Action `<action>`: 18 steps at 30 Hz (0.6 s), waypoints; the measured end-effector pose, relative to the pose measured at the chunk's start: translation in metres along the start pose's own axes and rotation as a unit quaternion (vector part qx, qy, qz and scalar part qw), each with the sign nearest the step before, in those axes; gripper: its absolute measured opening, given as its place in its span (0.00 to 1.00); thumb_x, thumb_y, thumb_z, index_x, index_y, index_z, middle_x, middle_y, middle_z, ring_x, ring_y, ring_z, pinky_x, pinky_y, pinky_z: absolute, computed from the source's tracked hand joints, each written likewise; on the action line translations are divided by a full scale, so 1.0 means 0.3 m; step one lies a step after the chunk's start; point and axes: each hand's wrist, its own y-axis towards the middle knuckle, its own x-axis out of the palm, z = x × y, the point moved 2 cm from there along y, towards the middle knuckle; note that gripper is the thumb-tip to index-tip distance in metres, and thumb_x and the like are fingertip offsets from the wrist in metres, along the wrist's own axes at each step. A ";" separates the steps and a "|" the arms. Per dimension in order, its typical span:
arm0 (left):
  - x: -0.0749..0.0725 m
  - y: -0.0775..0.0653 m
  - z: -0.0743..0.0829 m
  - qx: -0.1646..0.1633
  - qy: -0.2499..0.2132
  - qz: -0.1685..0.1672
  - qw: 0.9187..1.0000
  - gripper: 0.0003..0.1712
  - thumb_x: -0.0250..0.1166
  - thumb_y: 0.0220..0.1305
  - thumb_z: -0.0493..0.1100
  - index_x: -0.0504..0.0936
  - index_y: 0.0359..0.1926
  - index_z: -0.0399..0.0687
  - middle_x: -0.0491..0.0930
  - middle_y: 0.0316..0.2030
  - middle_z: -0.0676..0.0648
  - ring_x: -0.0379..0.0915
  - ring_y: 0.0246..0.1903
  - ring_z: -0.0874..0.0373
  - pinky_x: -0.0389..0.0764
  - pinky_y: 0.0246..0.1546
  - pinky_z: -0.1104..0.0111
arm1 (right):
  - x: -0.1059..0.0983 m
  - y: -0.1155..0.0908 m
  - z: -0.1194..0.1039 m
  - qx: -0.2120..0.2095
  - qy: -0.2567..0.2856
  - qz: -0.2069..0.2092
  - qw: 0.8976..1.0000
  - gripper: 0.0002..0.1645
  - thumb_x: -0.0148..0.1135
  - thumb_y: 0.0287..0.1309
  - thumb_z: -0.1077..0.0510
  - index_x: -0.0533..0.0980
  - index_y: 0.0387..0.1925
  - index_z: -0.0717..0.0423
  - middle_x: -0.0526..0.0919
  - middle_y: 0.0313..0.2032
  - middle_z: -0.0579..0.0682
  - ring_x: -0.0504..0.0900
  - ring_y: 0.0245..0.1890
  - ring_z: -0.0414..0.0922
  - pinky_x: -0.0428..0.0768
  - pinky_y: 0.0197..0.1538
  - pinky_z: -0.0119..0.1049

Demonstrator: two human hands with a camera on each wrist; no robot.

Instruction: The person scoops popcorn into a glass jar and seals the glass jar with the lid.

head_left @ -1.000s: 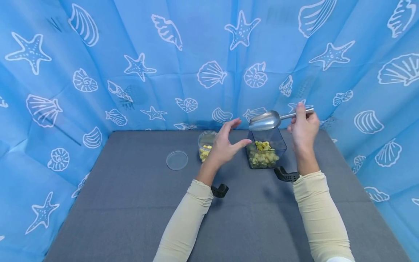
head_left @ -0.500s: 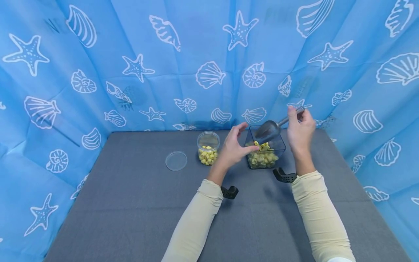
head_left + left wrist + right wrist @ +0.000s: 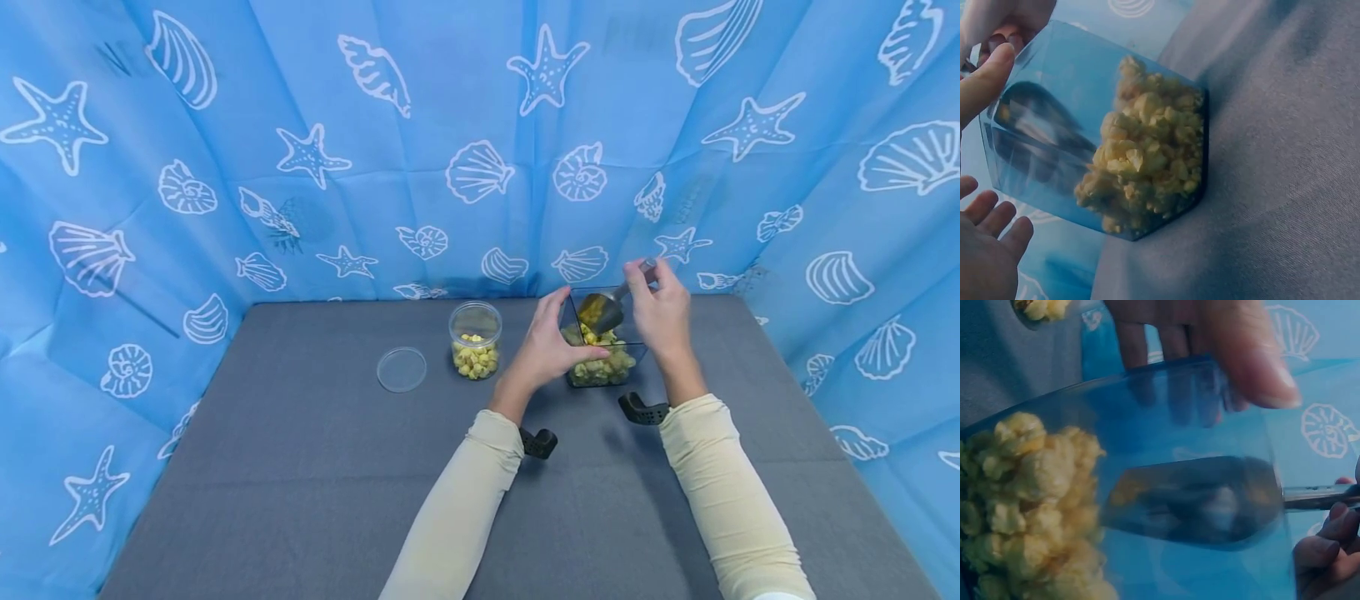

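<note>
A clear square container [image 3: 1088, 59], part-filled with popcorn [image 3: 1147, 137], stands on the grey table. My right hand [image 3: 663, 312] holds the handle of a metal scoop [image 3: 600, 314]. Its bowl points down inside the container, its tip close to the popcorn in the right wrist view [image 3: 1204, 500]. My left hand [image 3: 543, 354] is spread about the container's left corner, thumb across the front near the rim. In the left wrist view its fingers [image 3: 997, 219] are fairly straight beside the wall; firm contact cannot be made out.
Left of the container stands a round clear jar [image 3: 476, 323] without its lid, with popcorn in its lower part. A round clear lid [image 3: 401, 369] lies flat on the grey tablecloth [image 3: 300, 467] further left. A blue shell-print curtain [image 3: 420, 183] hangs behind the table.
My right hand has lowered the scoop from above the rim into the container, tilting its bowl downward. My left hand has moved right, from near the jar to the container's corner.
</note>
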 end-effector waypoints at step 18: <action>0.037 0.043 0.001 -0.002 -0.002 -0.043 0.999 0.74 0.82 0.49 0.57 0.38 0.83 0.60 0.39 0.83 0.50 0.43 0.81 0.49 0.63 0.75 0.49 | 0.040 -0.006 0.042 -0.020 -0.025 -0.142 0.989 0.28 0.43 0.78 0.38 0.72 0.56 0.56 0.78 0.44 0.57 0.68 0.29 0.43 0.68 0.34 0.37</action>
